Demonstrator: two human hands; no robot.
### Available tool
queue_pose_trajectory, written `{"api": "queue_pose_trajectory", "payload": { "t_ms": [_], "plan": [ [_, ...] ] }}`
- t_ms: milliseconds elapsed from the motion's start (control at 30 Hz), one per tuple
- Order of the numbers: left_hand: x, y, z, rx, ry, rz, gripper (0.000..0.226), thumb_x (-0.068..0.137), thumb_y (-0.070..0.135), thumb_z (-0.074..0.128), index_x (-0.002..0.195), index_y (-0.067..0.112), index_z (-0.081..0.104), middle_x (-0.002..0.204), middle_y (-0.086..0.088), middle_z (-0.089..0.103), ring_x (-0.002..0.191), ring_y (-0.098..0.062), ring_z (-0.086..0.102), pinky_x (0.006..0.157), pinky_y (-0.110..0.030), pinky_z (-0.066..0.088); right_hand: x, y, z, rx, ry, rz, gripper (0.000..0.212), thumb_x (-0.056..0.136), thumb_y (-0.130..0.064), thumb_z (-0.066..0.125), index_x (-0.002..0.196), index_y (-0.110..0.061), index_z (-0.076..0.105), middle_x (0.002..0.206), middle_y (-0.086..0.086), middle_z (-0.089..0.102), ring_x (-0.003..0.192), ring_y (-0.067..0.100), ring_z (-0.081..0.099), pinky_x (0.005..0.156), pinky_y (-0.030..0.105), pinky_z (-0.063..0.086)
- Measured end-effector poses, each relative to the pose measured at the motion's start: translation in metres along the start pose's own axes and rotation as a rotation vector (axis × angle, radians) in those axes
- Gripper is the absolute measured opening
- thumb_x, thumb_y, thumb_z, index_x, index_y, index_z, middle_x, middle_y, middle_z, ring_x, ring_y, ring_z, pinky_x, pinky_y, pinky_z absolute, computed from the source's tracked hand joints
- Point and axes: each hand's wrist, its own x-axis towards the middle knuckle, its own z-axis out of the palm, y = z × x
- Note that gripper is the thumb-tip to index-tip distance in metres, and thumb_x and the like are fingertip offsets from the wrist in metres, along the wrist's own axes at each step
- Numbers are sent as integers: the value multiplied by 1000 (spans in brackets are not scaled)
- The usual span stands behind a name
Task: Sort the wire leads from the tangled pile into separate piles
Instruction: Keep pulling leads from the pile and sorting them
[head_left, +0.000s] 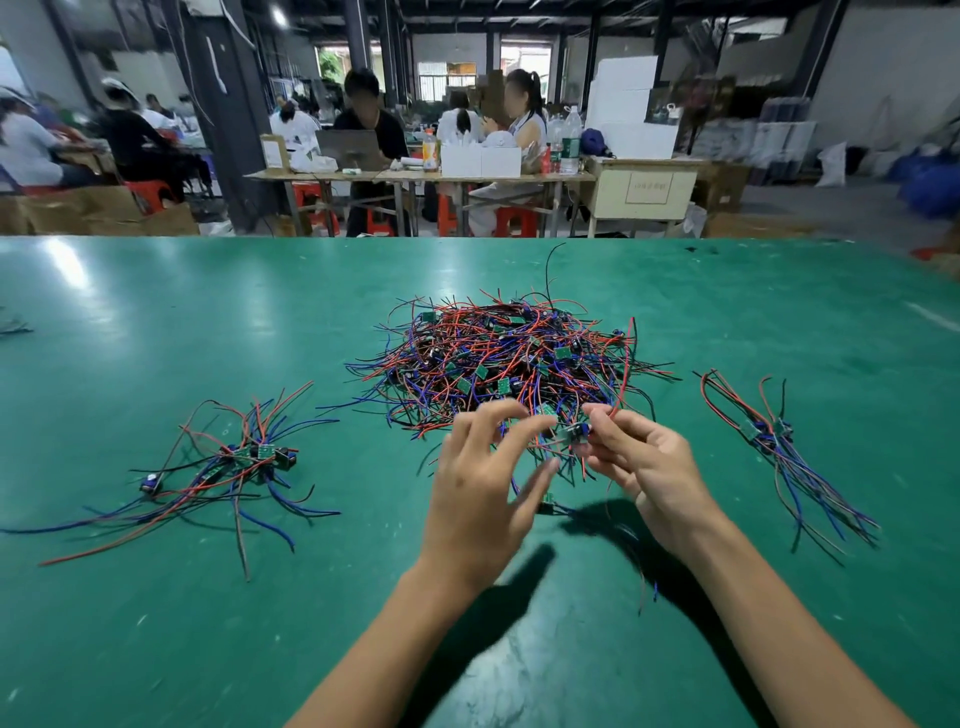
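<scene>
A big tangled pile (506, 358) of red, blue and black wire leads with small green circuit boards lies in the middle of the green table (156, 597). A smaller sorted pile (239, 462) lies to the left, and a thin bundle (774, 441) to the right. My right hand (644, 467) pinches a wire lead (576, 434) with a small board at the near edge of the tangle; a red wire rises from its fingers. My left hand (483, 483) hovers just left of that lead, fingers spread and slightly blurred, gripping nothing that I can see.
A few stray wires (13, 327) lie at the far left table edge. Beyond the table's far edge, several people sit at workbenches (415, 176) with boxes, bottles and red stools.
</scene>
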Motion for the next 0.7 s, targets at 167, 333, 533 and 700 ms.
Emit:
{"api": "queue_pose_trajectory", "payload": {
  "t_ms": [167, 333, 533, 700],
  "plan": [
    [6, -10, -7, -448, -203, -242, 25, 90, 19, 74, 114, 19, 76, 93, 17, 76, 79, 1, 63, 78, -26, 52, -7, 2, 6, -59, -197, -12, 28, 72, -31, 80, 94, -12, 80, 91, 12, 76, 76, 16, 73, 71, 21, 58],
    [21, -30, -25, -743, 52, -578, 14, 92, 12, 70, 99, 19, 79, 79, -2, 78, 57, -9, 58, 58, -20, 49, -3, 5, 0, -504, -232, -142, 36, 77, -39, 81, 110, -26, 77, 94, 4, 78, 74, 10, 70, 69, 21, 54],
    [16, -105, -74, -438, 675, -883, 23, 95, 18, 67, 113, 7, 74, 92, -7, 77, 76, -13, 66, 74, -26, 53, -4, 21, -5, -1354, -320, -328, 33, 77, -54, 80, 104, -34, 78, 92, -12, 64, 84, 0, 56, 76, 26, 45],
    [-6, -126, -81, 349, 341, -1153, 38, 88, 26, 68, 114, -1, 67, 129, -26, 52, 122, -43, 42, 95, -41, 32, -3, 14, 7, -533, -226, -122, 18, 89, -33, 70, 99, -22, 81, 81, 5, 76, 55, 5, 50, 51, 16, 42]
  ]
}}
